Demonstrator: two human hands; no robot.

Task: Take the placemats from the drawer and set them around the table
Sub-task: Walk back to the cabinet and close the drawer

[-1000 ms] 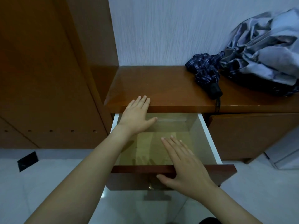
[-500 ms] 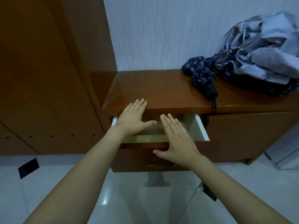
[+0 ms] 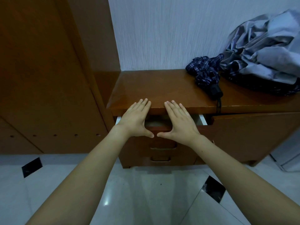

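Observation:
The top drawer (image 3: 162,140) of a brown wooden cabinet stands only a narrow gap out, its white side rim (image 3: 203,119) showing at the right. My left hand (image 3: 135,119) and my right hand (image 3: 180,121) lie flat with straight fingers on the drawer's front edge, thumbs nearly touching, fingertips reaching the cabinet top (image 3: 162,90). A dim tan surface shows through the gap between my hands. No placemat is in view.
A folded plaid umbrella (image 3: 207,75) and a crumpled grey cloth (image 3: 266,52) lie on the cabinet top at the right. A tall wooden wardrobe (image 3: 45,75) stands to the left. A lower drawer handle (image 3: 160,159) sits below. The floor (image 3: 146,197) is glossy white tile.
The drawer has slid from wide open to almost closed. Both hands moved forward with its front, the right hand coming up level with the left.

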